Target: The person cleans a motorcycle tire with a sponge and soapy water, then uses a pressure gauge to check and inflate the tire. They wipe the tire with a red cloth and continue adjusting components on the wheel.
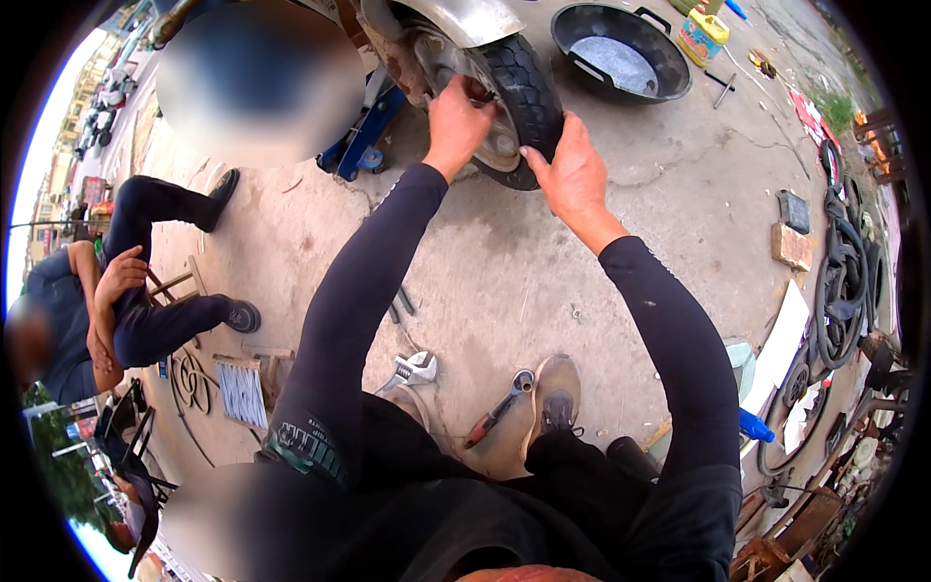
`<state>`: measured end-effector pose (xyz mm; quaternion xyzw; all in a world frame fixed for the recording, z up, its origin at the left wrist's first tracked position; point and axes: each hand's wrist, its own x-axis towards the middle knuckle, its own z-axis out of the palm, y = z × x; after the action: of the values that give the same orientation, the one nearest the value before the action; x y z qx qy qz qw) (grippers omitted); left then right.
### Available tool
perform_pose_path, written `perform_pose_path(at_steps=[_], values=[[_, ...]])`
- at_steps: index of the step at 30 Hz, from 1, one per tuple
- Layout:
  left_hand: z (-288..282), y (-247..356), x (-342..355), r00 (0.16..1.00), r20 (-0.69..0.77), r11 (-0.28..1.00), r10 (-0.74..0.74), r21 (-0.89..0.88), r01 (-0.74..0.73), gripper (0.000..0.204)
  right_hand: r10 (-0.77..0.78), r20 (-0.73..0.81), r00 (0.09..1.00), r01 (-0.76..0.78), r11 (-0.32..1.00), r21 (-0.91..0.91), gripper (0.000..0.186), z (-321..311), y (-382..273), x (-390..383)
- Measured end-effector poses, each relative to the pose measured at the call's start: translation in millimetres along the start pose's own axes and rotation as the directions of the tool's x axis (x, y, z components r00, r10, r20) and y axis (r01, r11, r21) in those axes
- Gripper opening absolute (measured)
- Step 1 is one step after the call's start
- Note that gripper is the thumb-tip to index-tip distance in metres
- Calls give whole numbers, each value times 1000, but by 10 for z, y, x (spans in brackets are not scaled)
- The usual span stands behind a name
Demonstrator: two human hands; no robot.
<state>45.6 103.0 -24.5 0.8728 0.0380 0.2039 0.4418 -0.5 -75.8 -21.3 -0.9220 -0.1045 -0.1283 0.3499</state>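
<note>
At the edge of the tyre (527,92), the right hand (576,175) clasps it, ideally steadying it while the left hand (458,128), grip unclear, reaches the rim (498,145).

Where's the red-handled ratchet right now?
In the head view, the red-handled ratchet lies on the ground below centre, between the left shoe and right shoe.

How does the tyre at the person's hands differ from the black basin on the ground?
The tyre stands on edge, whereas the basin sits with its open side up. The tyre has chunky tread blocks; the basin's wall looks smooth and carries handles. The right hand is on the tyre, while no hand touches the basin. Both are dark and round.
</note>
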Motion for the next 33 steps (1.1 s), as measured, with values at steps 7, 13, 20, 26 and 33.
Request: perform_pose_path(at_steps=[7,13,20,26,33], values=[[96,-108,-33,995,92,996,-36,-77,43,30,-5,45,999,6,1000,-20,65,-41,52,-3],[94,-18,-93,995,-39,988,-93,-130,87,28,-15,54,998,17,999,-33,65,-10,77,-5],[-7,136,-139,992,63,981,-111,-150,120,34,-37,61,997,41,997,-70,63,-73,116,14],[68,61,-118,974,167,983,-154,-70,167,35,-27,80,996,33,997,-75,63,-24,96,63],[168,33,-150,986,117,986,-118,-104,130,40,-6,111,994,17,995,-101,65,-62,54,88]])
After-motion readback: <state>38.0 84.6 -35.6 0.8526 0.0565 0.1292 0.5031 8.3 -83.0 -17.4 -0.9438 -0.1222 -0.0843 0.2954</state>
